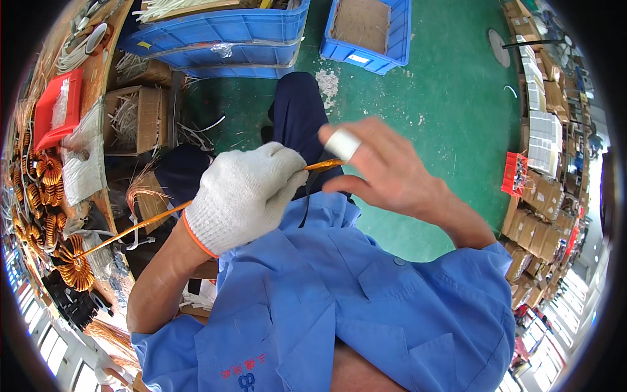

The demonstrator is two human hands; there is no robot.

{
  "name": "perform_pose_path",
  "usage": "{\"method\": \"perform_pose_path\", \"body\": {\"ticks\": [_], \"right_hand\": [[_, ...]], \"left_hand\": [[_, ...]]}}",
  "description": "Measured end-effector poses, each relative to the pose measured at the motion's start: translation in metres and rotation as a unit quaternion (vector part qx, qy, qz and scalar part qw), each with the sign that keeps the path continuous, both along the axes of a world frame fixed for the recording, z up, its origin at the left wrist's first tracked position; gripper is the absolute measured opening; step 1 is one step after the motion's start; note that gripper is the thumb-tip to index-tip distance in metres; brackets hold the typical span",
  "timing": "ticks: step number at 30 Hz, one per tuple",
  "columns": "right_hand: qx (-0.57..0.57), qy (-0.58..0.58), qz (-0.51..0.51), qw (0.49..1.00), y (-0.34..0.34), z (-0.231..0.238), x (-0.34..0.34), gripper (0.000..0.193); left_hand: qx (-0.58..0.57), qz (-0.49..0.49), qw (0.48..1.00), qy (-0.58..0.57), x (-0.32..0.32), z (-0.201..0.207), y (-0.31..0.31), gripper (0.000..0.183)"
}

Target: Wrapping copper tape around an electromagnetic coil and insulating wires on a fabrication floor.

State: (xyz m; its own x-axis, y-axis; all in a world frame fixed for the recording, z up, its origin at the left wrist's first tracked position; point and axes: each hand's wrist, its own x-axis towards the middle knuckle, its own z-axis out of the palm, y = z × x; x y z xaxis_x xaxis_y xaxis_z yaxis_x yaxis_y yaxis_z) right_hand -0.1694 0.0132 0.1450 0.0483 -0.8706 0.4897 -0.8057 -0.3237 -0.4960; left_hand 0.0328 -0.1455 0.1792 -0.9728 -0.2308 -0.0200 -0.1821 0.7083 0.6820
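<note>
My left hand (pixel 245 189) wears a white knitted glove with an orange cuff and is closed around a bundle of copper wire (pixel 147 223). The bundle runs back under the wrist to a copper-wound ring coil (pixel 77 266) on the bench at left. A short orange end of it sticks out past the gloved fingertips. My bare right hand (pixel 388 163), with white tape on one finger, is blurred beside that end. Its thumb and fingers are spread apart, the taped finger at or very near the wire tip; contact is hard to judge.
More ring coils (pixel 49 170) and a red bin (pixel 59 108) lie on the workbench (pixel 98 153) at left. Below it stands a cardboard box (pixel 151 121) of pale strips. Blue crates (pixel 235 59) are ahead, another blue crate (pixel 397 55) right of them. Stacked cartons (pixel 542 196) line the far right.
</note>
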Motion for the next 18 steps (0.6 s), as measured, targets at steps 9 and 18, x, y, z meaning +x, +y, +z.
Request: {"method": "perform_pose_path", "body": {"ticks": [9, 18], "right_hand": [[0.189, -0.237, -0.08, 0.95, -0.002, -0.026, 0.033, 0.022], [0.478, -0.547, -0.069, 0.683, -0.005, -0.052, 0.036, 0.041]], "left_hand": [[-0.211, -0.046, 0.976, -0.02, 0.047, 0.005, -0.012, 0.019], [-0.32, 0.118, 0.914, -0.22, 0.278, 0.09, -0.106, 0.015]]}}
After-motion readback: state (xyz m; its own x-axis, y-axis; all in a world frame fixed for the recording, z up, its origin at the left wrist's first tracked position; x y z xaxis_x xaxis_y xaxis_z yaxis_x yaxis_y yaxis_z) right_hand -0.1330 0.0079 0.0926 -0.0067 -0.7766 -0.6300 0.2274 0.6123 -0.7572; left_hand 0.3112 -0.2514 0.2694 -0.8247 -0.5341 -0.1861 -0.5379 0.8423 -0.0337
